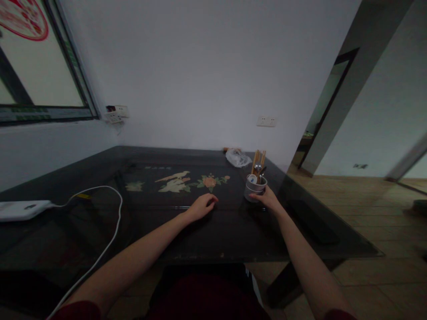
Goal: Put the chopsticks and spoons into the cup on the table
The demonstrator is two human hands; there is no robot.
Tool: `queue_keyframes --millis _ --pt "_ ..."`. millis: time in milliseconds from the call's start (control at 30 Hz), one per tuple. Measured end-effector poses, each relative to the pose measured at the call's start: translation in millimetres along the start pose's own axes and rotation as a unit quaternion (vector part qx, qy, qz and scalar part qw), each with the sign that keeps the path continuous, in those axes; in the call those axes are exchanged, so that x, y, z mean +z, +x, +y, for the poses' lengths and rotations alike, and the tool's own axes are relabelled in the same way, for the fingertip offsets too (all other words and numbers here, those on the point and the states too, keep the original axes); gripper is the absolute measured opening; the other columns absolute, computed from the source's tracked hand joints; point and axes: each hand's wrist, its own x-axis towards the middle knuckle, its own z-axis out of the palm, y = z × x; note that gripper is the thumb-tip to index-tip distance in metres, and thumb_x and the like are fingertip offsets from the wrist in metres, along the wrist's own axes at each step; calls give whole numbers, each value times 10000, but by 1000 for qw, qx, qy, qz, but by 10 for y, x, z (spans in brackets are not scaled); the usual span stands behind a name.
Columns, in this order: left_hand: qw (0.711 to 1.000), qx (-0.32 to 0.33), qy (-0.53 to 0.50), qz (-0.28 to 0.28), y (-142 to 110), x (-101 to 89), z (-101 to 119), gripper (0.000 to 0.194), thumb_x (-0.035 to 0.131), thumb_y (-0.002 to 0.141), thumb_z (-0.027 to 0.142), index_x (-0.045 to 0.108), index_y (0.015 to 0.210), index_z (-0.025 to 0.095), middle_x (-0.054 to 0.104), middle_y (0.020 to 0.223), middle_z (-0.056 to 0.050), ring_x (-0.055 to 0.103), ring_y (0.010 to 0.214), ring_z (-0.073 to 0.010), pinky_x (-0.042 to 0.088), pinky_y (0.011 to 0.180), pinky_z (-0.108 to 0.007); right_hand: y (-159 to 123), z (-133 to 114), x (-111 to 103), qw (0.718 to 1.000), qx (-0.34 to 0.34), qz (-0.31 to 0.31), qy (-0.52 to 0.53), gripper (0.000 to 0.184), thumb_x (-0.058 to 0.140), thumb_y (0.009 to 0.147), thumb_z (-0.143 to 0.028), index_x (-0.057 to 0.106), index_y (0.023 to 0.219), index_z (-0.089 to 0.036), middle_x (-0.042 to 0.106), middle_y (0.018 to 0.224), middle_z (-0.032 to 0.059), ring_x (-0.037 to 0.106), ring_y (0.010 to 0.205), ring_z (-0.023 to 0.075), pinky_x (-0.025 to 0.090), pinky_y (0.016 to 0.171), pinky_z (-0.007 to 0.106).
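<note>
My right hand (266, 198) is wrapped around the right side of a light-coloured utensil cup (251, 189), its thumb across the front. The cup stands upright on the dark table. Wooden chopsticks (255, 159), a metal spoon (258, 167) and a round white piece with a blue mark (252, 178) stick out of its top; the rest of its contents is hidden. My left hand (203, 206) rests on the tabletop left of the cup, holding nothing. Its fingers are loosely bent, with a gap between thumb and forefinger.
The dark glossy table (230, 240) bears a bird-and-flower picture. A crumpled clear plastic bag (237, 158) lies near the wall behind the cup. At left are a white device (25, 210) and its cable (119, 209). A dark flat object (313, 222) lies right of my right forearm.
</note>
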Motion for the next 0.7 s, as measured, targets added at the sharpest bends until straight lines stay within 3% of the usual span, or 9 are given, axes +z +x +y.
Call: queue_keyframes --millis 333,700 --pt "1000 -9 6 -9 -1 -24 42 220 466 817 160 598 992 167 635 949 -57 591 889 -169 462 827 -301 21 37 6 999 7 -12 42 800 831 463 -338 495 1163 -145 609 1182 144 579 1090 287 456 953 445" --pt "1000 -5 6 -6 0 -20 29 227 474 797 138 603 982 162 640 970 -63 588 908 -175 452 854 -314 -57 -136 -88 995 25 -36 91 735 825 494 -324 504 1142 -188 614 1154 131 599 1048 292 497 898 453"
